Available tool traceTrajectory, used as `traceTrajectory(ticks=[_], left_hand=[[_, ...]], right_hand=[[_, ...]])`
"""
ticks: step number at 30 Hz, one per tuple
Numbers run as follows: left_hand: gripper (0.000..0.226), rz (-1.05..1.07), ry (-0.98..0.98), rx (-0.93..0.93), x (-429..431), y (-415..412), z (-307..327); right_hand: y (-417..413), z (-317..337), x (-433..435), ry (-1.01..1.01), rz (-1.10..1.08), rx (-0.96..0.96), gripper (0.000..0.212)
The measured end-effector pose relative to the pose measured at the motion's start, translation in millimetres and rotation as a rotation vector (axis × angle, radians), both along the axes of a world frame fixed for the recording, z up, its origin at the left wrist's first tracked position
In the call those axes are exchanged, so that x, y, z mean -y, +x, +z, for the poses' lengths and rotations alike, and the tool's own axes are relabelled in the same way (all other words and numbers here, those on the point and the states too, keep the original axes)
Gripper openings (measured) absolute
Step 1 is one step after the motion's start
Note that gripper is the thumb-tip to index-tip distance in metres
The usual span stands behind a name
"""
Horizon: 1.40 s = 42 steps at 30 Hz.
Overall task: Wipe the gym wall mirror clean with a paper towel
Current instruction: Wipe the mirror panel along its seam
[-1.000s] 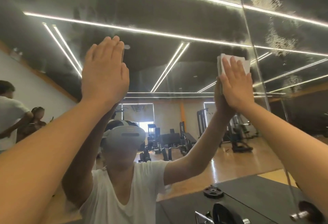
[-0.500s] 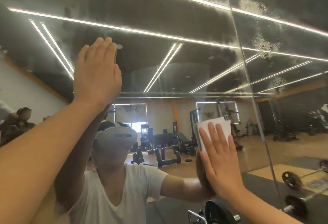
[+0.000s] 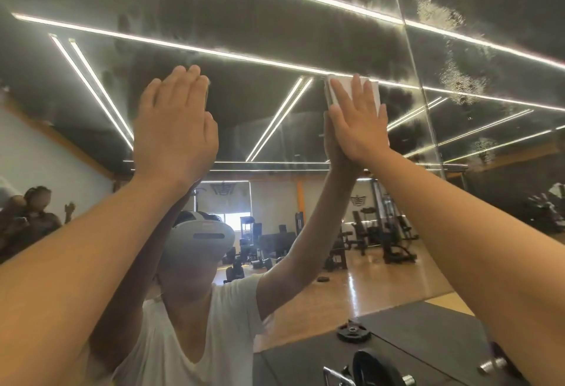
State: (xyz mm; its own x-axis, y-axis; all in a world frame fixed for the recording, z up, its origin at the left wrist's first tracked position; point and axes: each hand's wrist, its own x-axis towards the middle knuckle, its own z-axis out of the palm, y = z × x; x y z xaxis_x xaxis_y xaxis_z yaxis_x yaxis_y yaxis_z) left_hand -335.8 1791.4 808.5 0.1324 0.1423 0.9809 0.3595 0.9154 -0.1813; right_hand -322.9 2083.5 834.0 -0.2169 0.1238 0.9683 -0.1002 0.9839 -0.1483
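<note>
Two open palms: left hand (image 3: 175,128) bracing, right hand (image 3: 357,128) pressing unpinched paper towel (image 3: 374,95) beside mirror seam (image 3: 418,79); I'm risking dropping it.

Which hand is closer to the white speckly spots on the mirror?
Right. The right hand, pressing the paper towel, is just left of the spots; the left hand lies flat much farther left.

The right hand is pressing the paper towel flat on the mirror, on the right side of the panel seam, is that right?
Not quite. The head view shows the right hand pressing the paper towel flat on the mirror, but on the left side of the panel seam, not the right.
</note>
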Motion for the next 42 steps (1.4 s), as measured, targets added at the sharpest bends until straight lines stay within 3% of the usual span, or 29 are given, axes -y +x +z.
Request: traceTrajectory(ticks=[5,12,18,25,33,36,42], left_hand=[[0.05,-0.023,0.002,-0.014,-0.7,-1.0,-0.5],[0.056,-0.091,-0.039,0.008,6.7,5.0,-3.0],[0.061,-0.064,-0.035,0.026,17.6,18.9,-55.7],[0.061,0.013,-0.013,0.032,25.8,0.2,-88.6],[0.058,-0.021,0.004,0.0,25.0,-0.8,-89.9],[0.057,-0.053,0.056,-0.021,25.5,-2.1,-90.3],[0.058,-0.121,0.212,0.003,28.9,-3.3,-88.8]], right_hand=[[1.3,-42.5,16.8,0.057,-0.01,-0.006,0.053],[1.2,-177.7,58.0,0.215,-0.003,-0.021,0.057],[4.1,-250.9,59.6,0.297,-0.015,0.016,0.053],[4.6,-186.7,49.1,0.428,-0.003,0.029,0.053],[0.7,-23.7,71.7,0.042,0.013,-0.008,0.05],[-2.9,-27.4,98.2,-0.009,0.019,-0.014,0.051],[-8.6,-85.5,174.1,0.324,0.055,-0.11,0.059]])
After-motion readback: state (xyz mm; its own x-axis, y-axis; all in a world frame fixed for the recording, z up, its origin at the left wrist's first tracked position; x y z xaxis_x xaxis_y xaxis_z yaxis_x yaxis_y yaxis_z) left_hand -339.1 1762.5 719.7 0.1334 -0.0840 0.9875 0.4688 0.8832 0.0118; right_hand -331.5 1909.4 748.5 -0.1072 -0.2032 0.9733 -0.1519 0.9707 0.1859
